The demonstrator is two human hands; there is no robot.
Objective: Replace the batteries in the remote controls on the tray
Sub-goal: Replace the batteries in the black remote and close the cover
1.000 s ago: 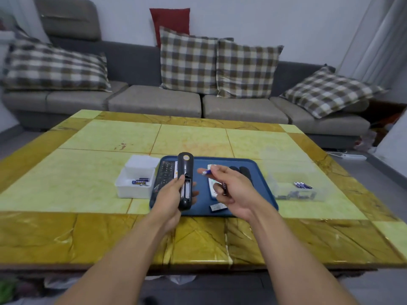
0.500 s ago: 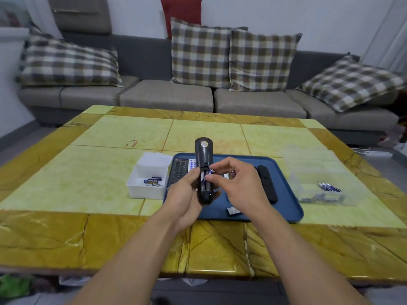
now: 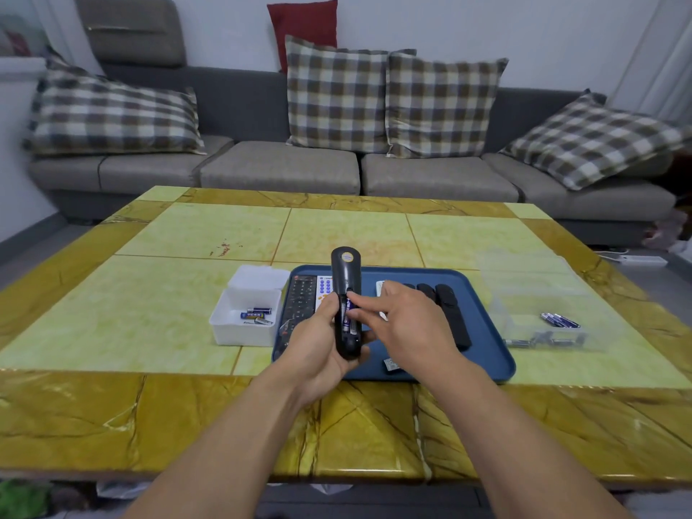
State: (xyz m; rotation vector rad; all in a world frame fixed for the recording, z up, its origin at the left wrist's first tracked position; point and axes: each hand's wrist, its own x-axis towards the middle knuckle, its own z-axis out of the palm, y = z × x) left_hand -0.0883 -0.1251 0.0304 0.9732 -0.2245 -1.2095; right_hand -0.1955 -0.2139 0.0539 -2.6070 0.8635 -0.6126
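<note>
While the left hand (image 3: 318, 346) wraps its fingers (image 3: 329, 305) round the lower half of a glossy black plastic remote control (image 3: 346, 294), held upright with its open battery bay facing the camera at the middle of the frame, the right hand (image 3: 408, 324) presses a blue-labelled cylindrical battery (image 3: 350, 310) into that bay, forefinger and thumb pinched on it. Half a second ago the right hand was bunched over the bay; now its forefinger stretches along the battery, and the battery sits lower in the slot. Behind the hands, a matte dark-blue rectangular plastic tray (image 3: 486, 339) with rounded corners rests on the polished yellow-green and amber stone-tiled bench (image 3: 168, 294), carrying a flat black keypad remote (image 3: 301, 297) on the left and slim black bar-shaped remotes (image 3: 453, 312) on the right. Just left of the tray stands a white opaque plastic box (image 3: 243, 324) holding batteries; at the right of the frame, a clear plastic box (image 3: 543, 312) holds more.
</note>
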